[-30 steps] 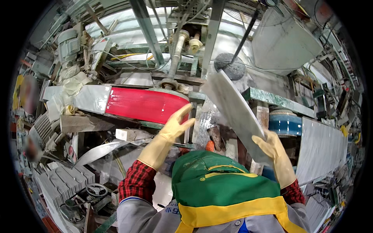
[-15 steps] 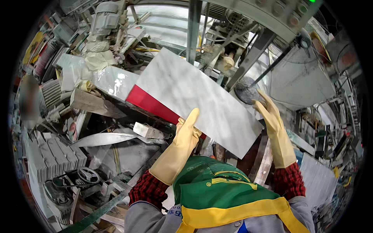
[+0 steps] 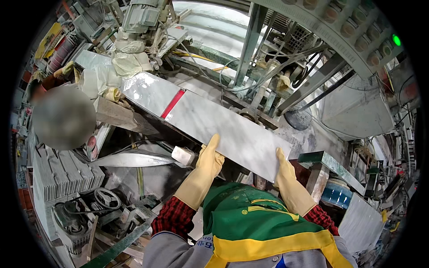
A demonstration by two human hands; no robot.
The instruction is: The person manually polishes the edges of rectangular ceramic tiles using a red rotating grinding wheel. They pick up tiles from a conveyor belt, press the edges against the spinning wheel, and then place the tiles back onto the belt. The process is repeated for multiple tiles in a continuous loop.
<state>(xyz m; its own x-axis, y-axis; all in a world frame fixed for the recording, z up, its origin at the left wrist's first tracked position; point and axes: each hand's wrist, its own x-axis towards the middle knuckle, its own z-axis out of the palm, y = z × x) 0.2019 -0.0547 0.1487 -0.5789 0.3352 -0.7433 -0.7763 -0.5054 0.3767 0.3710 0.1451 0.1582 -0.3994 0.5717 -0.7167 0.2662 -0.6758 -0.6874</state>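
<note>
A long white marble-like slab with grey veins lies in front of me, slanting from upper left to lower right. My left hand, in a cream rubber glove, grips its near long edge, thumb on top and fingers curled at the edge. At the slab's right end my right hand, gloved alike, holds the short edge with the thumb up; its other fingers are mostly hidden. Beyond the slab's left end shows a narrow strip of red belt. A wet, shiny second slab lies past that strip.
Metal posts and a control panel with a green light stand beyond the slab. Another person is at the left, blurred. Stacked tiles, a handwheel and a green-edged stone piece flank me.
The slab has come down flat in line with the wet slab, covering most of the red belt. My right hand, formerly raised and apart, has moved in onto the slab's right end.
</note>
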